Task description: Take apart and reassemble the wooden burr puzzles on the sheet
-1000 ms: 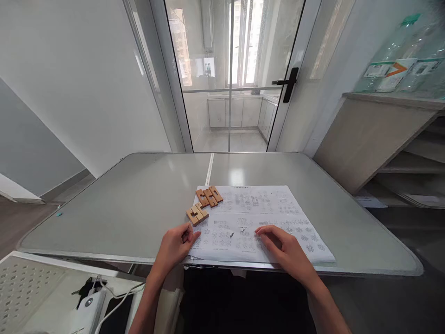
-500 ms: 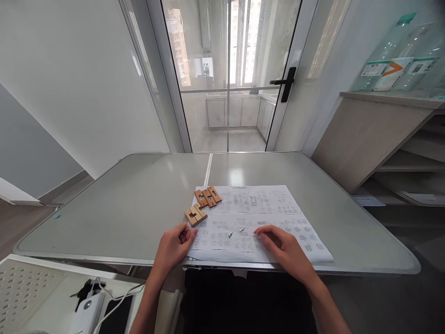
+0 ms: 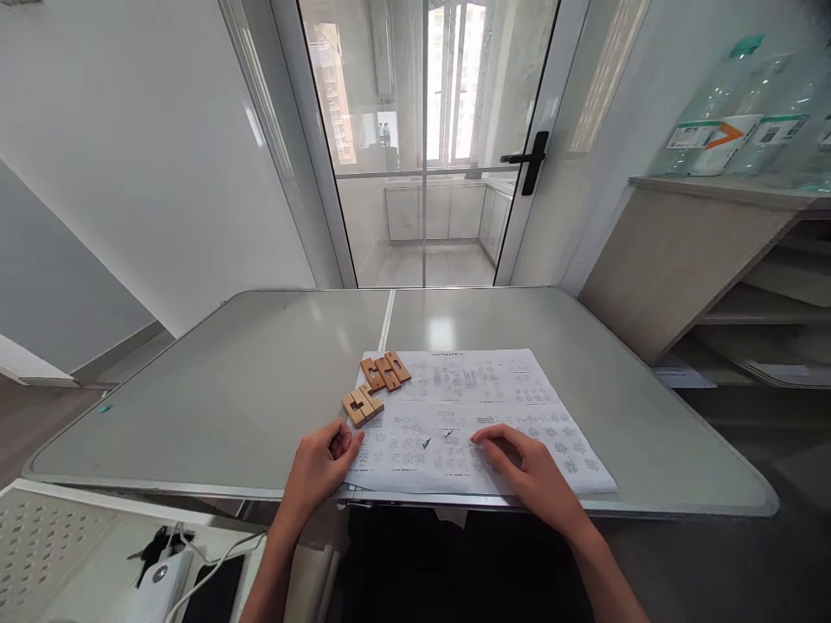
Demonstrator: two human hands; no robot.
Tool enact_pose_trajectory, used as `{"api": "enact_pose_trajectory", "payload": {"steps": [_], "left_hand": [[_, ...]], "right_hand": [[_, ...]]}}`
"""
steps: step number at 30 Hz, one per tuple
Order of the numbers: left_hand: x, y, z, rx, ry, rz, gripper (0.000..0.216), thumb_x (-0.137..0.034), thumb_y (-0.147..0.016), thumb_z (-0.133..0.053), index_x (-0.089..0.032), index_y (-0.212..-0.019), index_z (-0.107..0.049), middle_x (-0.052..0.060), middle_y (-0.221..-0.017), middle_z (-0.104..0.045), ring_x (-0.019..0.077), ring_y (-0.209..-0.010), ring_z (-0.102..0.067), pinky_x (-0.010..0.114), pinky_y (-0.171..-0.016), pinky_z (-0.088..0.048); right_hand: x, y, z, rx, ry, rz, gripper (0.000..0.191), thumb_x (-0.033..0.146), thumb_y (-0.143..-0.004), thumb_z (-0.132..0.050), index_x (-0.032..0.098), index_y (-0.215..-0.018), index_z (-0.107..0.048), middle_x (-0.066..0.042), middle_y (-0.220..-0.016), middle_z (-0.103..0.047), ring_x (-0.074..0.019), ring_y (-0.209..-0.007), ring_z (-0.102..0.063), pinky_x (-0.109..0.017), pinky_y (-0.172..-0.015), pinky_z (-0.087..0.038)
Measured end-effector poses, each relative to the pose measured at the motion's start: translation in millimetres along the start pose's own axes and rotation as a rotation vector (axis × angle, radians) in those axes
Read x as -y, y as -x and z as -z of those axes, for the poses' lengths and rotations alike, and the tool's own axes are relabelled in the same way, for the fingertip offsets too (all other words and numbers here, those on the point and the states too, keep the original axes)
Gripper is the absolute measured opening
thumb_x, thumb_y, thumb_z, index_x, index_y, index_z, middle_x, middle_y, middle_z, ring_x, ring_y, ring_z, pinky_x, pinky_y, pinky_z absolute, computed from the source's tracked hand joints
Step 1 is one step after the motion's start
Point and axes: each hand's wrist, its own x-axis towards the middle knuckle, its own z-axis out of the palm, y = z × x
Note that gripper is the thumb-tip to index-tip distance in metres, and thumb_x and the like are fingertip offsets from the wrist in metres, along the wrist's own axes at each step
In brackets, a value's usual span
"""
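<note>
My left hand [image 3: 324,461] rests at the left edge of a printed paper sheet [image 3: 441,400], its fingers curled in and nothing showing in them. My right hand [image 3: 527,472] lies on the right part of the sheet, with fingers extended and the thumb apart; it holds nothing. Just beyond my left hand sits a group of light wooden notched pieces [image 3: 362,405]. Behind them, several darker wooden pieces [image 3: 385,371] with cut-out slots lie side by side on the sheet's upper left corner. Two small dark bits [image 3: 426,444] lie on the paper between my hands.
A grey folding table [image 3: 214,389] with a centre seam carries everything. At lower left, a white surface holds a white power bank [image 3: 159,584], a cable and a dark phone-like slab [image 3: 214,590]. Plastic bottles [image 3: 727,130] stand on a shelf at right. A glass door [image 3: 402,199] is ahead.
The whole view has shifted slightly as the head moved. My hands and the wooden pieces keep their places on the table.
</note>
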Motion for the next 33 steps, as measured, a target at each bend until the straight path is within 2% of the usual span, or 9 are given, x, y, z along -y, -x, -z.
{"api": "enact_pose_trajectory", "payload": {"steps": [15, 33], "left_hand": [[-2.7, -2.8, -0.1, -0.027, -0.030, 0.011, 0.043, -0.054, -0.090, -0.057, -0.021, -0.066, -0.042, -0.006, -0.059, -0.039, 0.0113, -0.055, -0.035, 0.023, -0.055, -0.031], [-10.0, -2.3, 1.8, -0.035, -0.016, 0.024, 0.044, -0.055, -0.089, -0.057, -0.022, -0.065, -0.042, -0.006, -0.059, -0.040, 0.0118, -0.056, -0.035, 0.023, -0.054, -0.030]], "right_hand": [[0.5, -1.0, 2.1, 0.002, -0.025, 0.036, 0.030, 0.051, -0.102, -0.055, 0.026, -0.102, -0.072, -0.005, -0.111, -0.076, -0.0264, -0.107, -0.069, -0.039, -0.097, -0.052], [0.4, 0.7, 3.7, 0.013, -0.052, 0.042, 0.033, 0.053, -0.102, -0.054, 0.026, -0.102, -0.073, -0.005, -0.109, -0.077, -0.0267, -0.106, -0.070, -0.038, -0.093, -0.055]]}}
